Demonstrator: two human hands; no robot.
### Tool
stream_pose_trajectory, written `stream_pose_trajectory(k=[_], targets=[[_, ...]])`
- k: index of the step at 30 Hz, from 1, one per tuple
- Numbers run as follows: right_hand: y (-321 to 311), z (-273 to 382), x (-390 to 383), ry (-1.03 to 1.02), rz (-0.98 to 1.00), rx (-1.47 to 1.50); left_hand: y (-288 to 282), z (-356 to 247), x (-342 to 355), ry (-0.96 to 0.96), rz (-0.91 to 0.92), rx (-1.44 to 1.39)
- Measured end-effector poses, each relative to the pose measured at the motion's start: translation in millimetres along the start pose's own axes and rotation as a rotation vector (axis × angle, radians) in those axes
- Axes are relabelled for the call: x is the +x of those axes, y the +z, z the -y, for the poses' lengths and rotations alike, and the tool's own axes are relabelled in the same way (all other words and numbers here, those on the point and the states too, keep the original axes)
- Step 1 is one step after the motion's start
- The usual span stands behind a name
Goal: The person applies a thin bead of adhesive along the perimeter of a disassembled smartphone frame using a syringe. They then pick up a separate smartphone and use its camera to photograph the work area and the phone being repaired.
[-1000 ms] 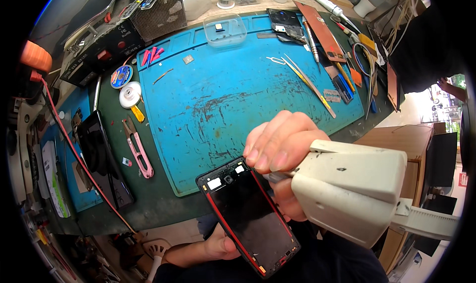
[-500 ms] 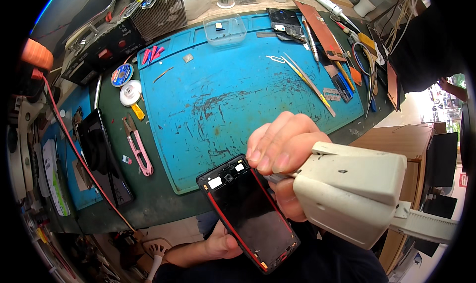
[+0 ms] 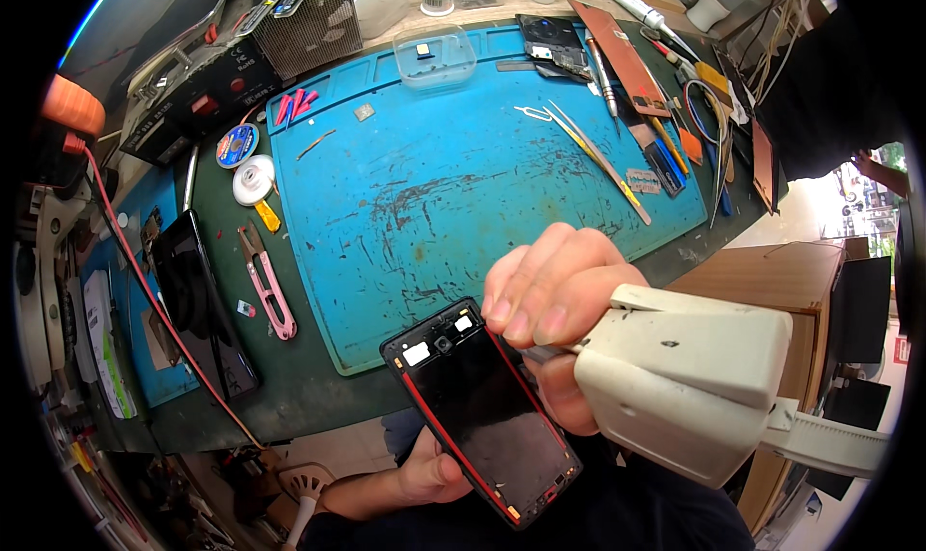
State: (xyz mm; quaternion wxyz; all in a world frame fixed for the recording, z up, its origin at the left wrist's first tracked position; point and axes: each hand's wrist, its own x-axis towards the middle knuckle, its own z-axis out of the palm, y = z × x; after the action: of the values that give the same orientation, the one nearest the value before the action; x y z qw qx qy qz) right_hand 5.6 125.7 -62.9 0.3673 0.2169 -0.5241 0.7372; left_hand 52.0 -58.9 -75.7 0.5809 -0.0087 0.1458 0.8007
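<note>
In my left hand (image 3: 431,471) is a black phone frame (image 3: 482,411), tilted over the mat's near edge, thumb on its left side. Red strips run along its long sides, and two white patches flank a round camera hole at its top. My right hand (image 3: 559,290) is closed at the frame's upper right edge. Its fingers pinch a thin greyish piece, mostly hidden. A cream plastic housing (image 3: 685,377) with a ribbed strip covers the rest of that hand; whether the hand holds it, I cannot tell.
On the blue mat (image 3: 415,252) are tweezers (image 3: 603,165), a razor blade (image 3: 643,180) and a clear box (image 3: 436,59). Pink-handled snips (image 3: 268,286), a dark phone (image 3: 203,305) and a red cable (image 3: 159,315) are at left. Boards and tools (image 3: 622,59) crowd the far right.
Hardly anything differs. The phone frame has shifted very slightly up and left, and the fingers of my right hand have moved a touch. Both grips stay the same.
</note>
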Motion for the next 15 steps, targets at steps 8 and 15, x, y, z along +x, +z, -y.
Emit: stream_pose_trajectory(k=[8, 15], targets=[[6.7, 8.3, 6.3, 0.016, -0.011, -0.029, -1.3, 1.2, 1.0, 0.009, -0.004, 0.001], [7.3, 27.8, 6.4, 0.159, -0.015, -0.086, 0.6, 3.6, 1.5, 0.013, -0.007, 0.011]])
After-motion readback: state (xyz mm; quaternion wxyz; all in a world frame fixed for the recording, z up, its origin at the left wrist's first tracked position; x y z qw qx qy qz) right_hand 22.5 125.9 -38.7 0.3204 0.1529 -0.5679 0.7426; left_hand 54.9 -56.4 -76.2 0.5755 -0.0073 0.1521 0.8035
